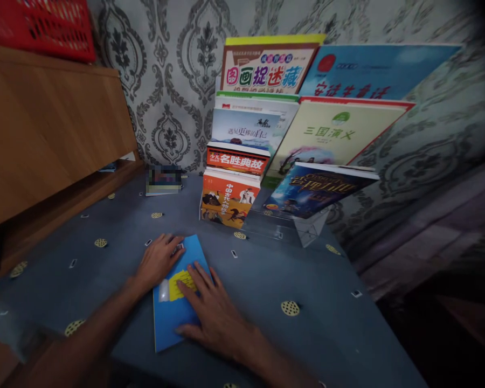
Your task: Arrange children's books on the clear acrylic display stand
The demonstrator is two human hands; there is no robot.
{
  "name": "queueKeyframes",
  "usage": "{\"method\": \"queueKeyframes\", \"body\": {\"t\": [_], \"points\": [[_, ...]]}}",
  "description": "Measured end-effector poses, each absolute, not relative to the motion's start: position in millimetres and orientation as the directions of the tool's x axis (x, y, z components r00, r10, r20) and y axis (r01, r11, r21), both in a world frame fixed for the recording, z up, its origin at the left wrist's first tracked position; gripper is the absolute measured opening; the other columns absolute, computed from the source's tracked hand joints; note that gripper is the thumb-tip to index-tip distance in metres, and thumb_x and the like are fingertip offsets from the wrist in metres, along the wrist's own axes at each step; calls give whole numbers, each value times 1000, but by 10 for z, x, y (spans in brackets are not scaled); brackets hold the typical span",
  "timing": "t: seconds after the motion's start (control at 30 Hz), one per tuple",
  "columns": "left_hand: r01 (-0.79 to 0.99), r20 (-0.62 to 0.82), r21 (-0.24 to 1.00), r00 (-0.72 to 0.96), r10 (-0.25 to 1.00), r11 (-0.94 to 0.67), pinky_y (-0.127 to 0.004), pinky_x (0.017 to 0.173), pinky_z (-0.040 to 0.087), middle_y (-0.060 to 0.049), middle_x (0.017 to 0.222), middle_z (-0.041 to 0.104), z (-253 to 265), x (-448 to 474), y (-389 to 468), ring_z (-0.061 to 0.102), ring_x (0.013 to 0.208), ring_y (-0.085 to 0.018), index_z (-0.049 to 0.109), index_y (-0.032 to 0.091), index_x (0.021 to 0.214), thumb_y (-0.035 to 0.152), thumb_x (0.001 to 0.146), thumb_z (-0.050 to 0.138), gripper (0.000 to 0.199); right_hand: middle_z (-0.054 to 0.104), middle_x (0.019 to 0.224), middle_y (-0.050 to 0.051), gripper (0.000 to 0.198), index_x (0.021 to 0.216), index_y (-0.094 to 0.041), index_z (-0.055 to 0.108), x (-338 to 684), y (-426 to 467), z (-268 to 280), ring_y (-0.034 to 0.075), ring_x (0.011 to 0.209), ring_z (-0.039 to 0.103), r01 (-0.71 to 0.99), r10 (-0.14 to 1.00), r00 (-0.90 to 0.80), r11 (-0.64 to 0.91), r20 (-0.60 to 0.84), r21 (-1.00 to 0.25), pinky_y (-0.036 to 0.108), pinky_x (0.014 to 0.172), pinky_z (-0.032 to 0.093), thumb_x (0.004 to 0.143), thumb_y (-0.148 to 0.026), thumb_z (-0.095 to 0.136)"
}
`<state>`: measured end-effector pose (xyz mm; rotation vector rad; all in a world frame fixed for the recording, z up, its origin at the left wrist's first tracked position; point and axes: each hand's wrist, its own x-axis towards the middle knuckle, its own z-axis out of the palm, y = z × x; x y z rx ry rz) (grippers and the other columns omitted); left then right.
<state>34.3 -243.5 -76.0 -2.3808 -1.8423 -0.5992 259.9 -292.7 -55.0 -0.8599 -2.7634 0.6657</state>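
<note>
A blue book (pixel 172 323) with a yellow patch on its cover lies flat on the cloth-covered table, tilted slightly. My left hand (pixel 158 261) rests on its upper left edge, fingers reaching over the cover. Across the middle and right side of the book lies my right hand (pixel 210 307), its fingers spread flat and its thumb near the lower part. Both hands touch the book from above, covering parts of it. Beyond them stands a clear tiered book rack (pixel 267 229) holding several books, among them an orange book (pixel 228 199) and a dark blue book (pixel 311 188) in front.
The table's grey-blue cloth (pixel 258 323) has yellow seed-pod prints. A small pixelated item (pixel 164 180) lies by the patterned wall (pixel 170 81). At the left is a wooden cabinet (pixel 52 129) with a red basket (pixel 40 27) on top. Light-coloured fabric (pixel 436 231) hangs at the right.
</note>
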Motion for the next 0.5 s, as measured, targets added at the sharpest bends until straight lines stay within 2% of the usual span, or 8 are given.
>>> {"method": "queueKeyframes", "body": {"t": [0.13, 0.27, 0.5], "points": [[947, 328, 175, 203, 923, -270, -39, 86, 53, -9, 105, 68, -751, 343, -2440, 63, 99, -26, 66, 21, 121, 38, 101, 46, 33, 23, 166, 17, 87, 157, -23, 31, 2667, -2915, -486, 35, 156, 10, 397, 466, -884, 787, 32, -472, 66, 122, 11, 89, -72, 54], [943, 309, 198, 197, 930, -266, -39, 87, 52, -9, 105, 67, -723, 345, -2445, 62, 100, -26, 67, 22, 119, 37, 101, 45, 32, 31, 163, 17, 88, 154, -25, 37, 2649, -2936, -548, 37, 154, 18, 411, 490, -867, 805, 90, -429, 67, 120, 17, 84, -74, 58], [927, 311, 250, 197, 930, -280, -41, 87, 52, -9, 103, 68, -729, 330, -2429, 62, 99, -27, 68, 22, 119, 39, 100, 43, 36, 43, 157, 17, 77, 149, -23, 45, 2621, -2974, -663, 36, 150, 29, 426, 494, -848, 851, 194, -307, 63, 118, 29, 88, -69, 58]]}}
